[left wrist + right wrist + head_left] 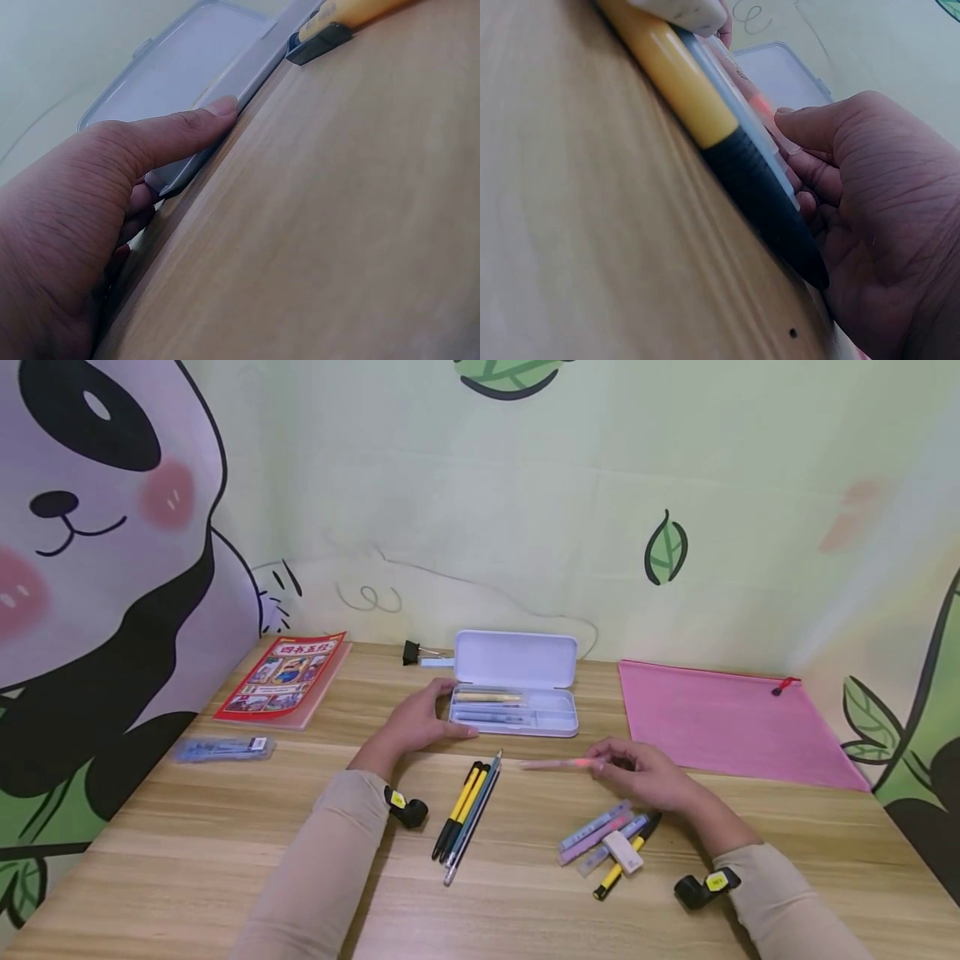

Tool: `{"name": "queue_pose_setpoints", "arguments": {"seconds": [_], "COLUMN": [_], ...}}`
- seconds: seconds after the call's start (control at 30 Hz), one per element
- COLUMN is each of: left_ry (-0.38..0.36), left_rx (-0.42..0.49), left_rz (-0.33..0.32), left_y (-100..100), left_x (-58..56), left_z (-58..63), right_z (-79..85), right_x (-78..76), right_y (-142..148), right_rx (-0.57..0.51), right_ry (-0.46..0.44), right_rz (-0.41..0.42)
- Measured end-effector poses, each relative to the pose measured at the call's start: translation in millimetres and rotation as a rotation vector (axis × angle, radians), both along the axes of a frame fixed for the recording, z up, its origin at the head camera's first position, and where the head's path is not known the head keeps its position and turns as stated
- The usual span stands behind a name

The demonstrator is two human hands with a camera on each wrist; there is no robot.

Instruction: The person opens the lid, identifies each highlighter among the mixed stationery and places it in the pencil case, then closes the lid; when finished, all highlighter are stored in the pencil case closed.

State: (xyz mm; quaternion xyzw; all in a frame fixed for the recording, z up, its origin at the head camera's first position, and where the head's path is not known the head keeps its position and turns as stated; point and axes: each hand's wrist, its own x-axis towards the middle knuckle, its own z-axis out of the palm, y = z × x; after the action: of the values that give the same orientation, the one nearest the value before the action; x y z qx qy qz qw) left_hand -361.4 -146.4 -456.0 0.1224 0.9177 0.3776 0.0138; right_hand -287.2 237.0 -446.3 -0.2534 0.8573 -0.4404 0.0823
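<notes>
A pale lavender pencil case (557, 723) lies with its lid (516, 658) raised at the back, several slim pens (491, 717) in its left part. My left hand (420, 718) holds the case at its left end; in the left wrist view the thumb (187, 135) lies along the front wall and the other fingers are partly hidden behind the corner. Between thumb and fingers, my right hand (645, 772) pinches a slim pinkish pen (551, 764) with an orange-red part, pointing left in front of the case. Right below that hand is a pile of highlighters (596, 831).
On the pile lie a white eraser (622, 852) and a yellow-black pen (611, 881). Yellow pens (463, 802) and pencils (474, 817) lie mid-table. At left are a red book (281, 677) and a blue packet (225, 749); a pink zip pouch (727, 718) and binder clip (410, 652) lie farther back.
</notes>
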Motion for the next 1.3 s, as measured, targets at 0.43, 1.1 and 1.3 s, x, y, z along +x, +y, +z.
{"name": "queue_pose_setpoints", "arguments": {"seconds": [0.43,1.1,1.3], "left_ry": [0.009,0.000,0.004], "left_rx": [-0.005,0.002,-0.007], "left_rz": [-0.007,-0.006,0.007], "left_y": [0,0,-2], "left_x": [-0.3,1.2,-0.9], "left_z": [0.8,-1.0,-1.1], "right_z": [17.6,62.5,45.6], "right_x": [-5.9,-30.0,-35.1], "right_y": [-11,-101,-111], "right_rx": [-0.174,-0.008,0.015], "right_ry": [-0.127,-0.110,-0.090], "right_rz": [-0.158,-0.192,-0.231]}}
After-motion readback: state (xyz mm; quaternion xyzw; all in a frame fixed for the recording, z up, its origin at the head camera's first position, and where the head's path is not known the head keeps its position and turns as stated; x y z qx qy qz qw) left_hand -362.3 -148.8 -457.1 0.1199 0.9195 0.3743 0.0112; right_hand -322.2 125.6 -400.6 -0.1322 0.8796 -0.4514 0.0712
